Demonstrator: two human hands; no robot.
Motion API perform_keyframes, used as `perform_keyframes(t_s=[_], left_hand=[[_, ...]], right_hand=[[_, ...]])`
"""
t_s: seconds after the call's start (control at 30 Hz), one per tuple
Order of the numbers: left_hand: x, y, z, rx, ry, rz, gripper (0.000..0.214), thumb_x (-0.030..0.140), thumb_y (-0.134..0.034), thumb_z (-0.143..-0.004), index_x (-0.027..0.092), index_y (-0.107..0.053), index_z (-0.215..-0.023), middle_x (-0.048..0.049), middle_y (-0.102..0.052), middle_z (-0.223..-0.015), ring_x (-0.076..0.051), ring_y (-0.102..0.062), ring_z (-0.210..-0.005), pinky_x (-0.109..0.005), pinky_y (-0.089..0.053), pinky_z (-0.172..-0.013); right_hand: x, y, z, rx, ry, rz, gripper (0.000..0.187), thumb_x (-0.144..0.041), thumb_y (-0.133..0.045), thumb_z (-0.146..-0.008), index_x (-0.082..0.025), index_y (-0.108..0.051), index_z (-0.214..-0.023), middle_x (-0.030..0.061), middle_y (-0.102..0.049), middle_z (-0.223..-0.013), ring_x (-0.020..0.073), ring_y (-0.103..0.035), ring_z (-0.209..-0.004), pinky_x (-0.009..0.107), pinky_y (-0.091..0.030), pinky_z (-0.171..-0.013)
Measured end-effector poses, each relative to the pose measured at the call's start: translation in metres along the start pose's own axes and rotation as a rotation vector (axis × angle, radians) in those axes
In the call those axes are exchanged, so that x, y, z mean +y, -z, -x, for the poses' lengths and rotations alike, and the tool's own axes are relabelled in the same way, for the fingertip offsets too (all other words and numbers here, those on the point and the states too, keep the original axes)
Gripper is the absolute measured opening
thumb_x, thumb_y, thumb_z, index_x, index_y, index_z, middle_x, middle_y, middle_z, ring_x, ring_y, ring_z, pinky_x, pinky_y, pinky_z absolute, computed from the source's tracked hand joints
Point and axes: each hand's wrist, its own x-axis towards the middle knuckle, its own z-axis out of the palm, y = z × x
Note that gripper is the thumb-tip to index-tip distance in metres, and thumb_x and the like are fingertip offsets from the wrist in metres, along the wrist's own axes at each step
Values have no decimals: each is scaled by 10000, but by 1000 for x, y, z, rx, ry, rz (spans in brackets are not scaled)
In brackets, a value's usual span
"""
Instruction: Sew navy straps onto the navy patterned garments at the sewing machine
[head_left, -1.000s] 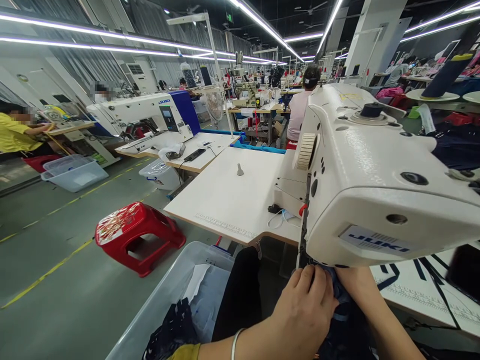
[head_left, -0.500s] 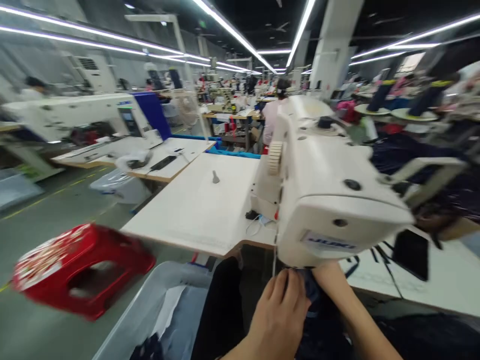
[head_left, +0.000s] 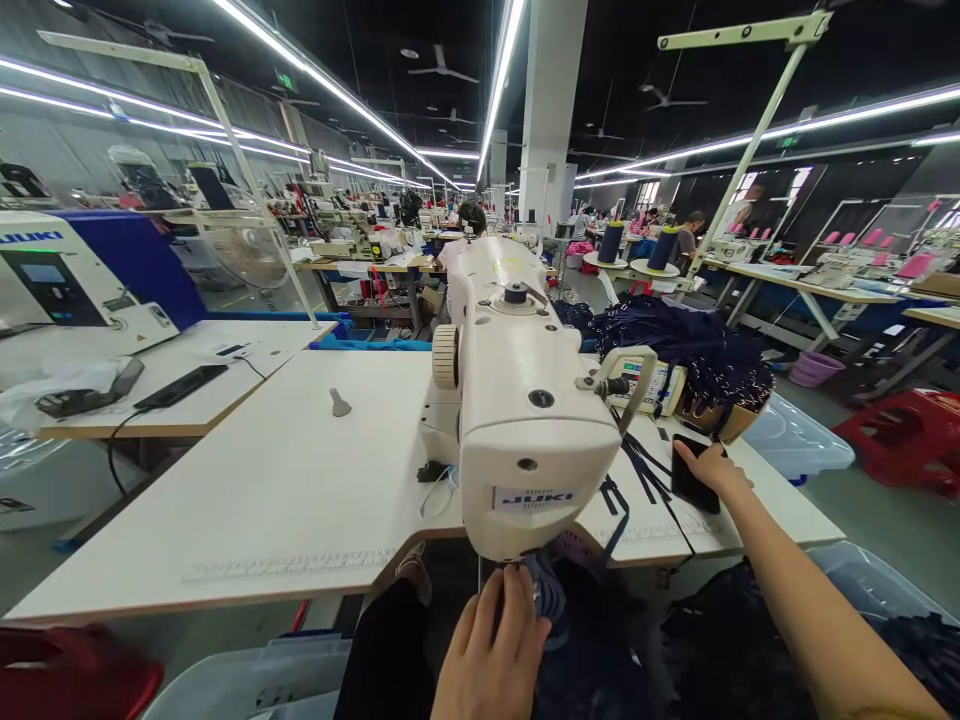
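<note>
A white sewing machine (head_left: 525,400) stands on the white table (head_left: 285,490) in front of me. Under its head lies dark navy fabric (head_left: 551,590). My left hand (head_left: 491,650) rests on this fabric with its fingers pressed together at the needle area. My right hand (head_left: 712,470) reaches out to the right across the table and lies on a black phone (head_left: 694,480); its fingers curl over the phone's edge. Dark straps (head_left: 645,480) trail over the table beside the phone.
A heap of navy garments (head_left: 682,350) sits behind the phone, with a clear plastic bin (head_left: 795,440) beyond it. A red stool (head_left: 896,435) stands far right, another (head_left: 67,680) at the bottom left. Another machine (head_left: 67,280) and table stand left. People work at distant tables.
My head has turned right, so the view swung from the left aisle to the right side. My right hand left the fabric under the machine and moved out to the black phone.
</note>
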Motion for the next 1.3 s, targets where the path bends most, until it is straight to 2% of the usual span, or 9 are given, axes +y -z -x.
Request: perform_keyframes(t_s=[0.1,0.23,0.43,0.53,0.63,0.77,1.07,1.2,1.3], left_hand=[[0,2,-2,-51,12,18,298,250,-457,-999,179,-642,-1222,-57,-681,-1166,-213,-644,-1028,-295,-536,-821],[-2,3,-3,-44,-8,24,323,257,-404,-1021,176,-637,-1229,-51,-681,-1170,-212,-642,-1023,-304,-525,-824],[-4,2,-5,31,-28,17,321,237,-391,-1025,161,-656,-1189,-51,-683,-1157,-202,-631,-1003,-311,-475,-831],[-5,1,-6,59,-30,36,318,230,-390,-1025,155,-653,-1186,-49,-682,-1162,-200,-626,-1007,-319,-450,-844],[-4,1,-7,65,-25,56,312,236,-399,-1023,148,-650,-1186,-56,-680,-1167,-203,-622,-1017,-332,-434,-857],[-4,3,-7,58,-22,73,296,232,-423,-1016,141,-643,-1191,-59,-679,-1169,-209,-617,-1026,-344,-430,-868],[-8,5,-5,16,-69,50,347,227,-348,-1035,136,-617,-1235,-58,-654,-1221,-203,-597,-1072,-337,-426,-883],[-9,7,-6,-1,-67,50,353,236,-343,-1036,135,-619,-1232,-67,-650,-1228,-214,-594,-1093,-343,-429,-880],[-8,5,-6,-14,-79,52,352,252,-353,-1034,142,-611,-1246,-72,-639,-1247,-213,-592,-1102,-338,-433,-880]], right_hand=[[-8,-12,-11,-21,-59,106,467,-440,-583,-914,-183,-522,-1300,115,-516,-1350,292,-521,-1196,543,-420,-984],[-9,-20,-21,-52,32,168,438,-395,-590,-920,-188,-523,-1300,108,-505,-1362,284,-525,-1190,530,-429,-980],[19,-21,-25,-80,244,191,447,-435,-570,-922,-184,-523,-1289,106,-535,-1315,265,-559,-1129,497,-458,-938],[35,-24,-23,-64,329,202,557,-540,-546,-894,-172,-495,-1309,126,-554,-1280,270,-571,-1102,490,-451,-926],[45,-26,-23,-63,381,207,686,-603,-603,-788,-154,-483,-1294,173,-582,-1247,319,-571,-1112,491,-441,-909],[50,-26,-28,-67,397,207,660,-601,-640,-682,-189,-508,-1180,190,-617,-1218,384,-556,-1145,503,-423,-900],[57,-26,-30,-59,460,215,547,-602,-604,-667,-216,-517,-1046,149,-665,-1106,357,-613,-1053,460,-404,-897],[60,-23,-24,-56,457,239,700,-696,-577,-671,-201,-498,-1160,164,-663,-1118,361,-617,-1067,449,-428,-870],[67,-22,-11,-9,400,279,831,-764,-540,-675,-145,-479,-1226,236,-654,-1096,417,-617,-1051,498,-432,-842]])
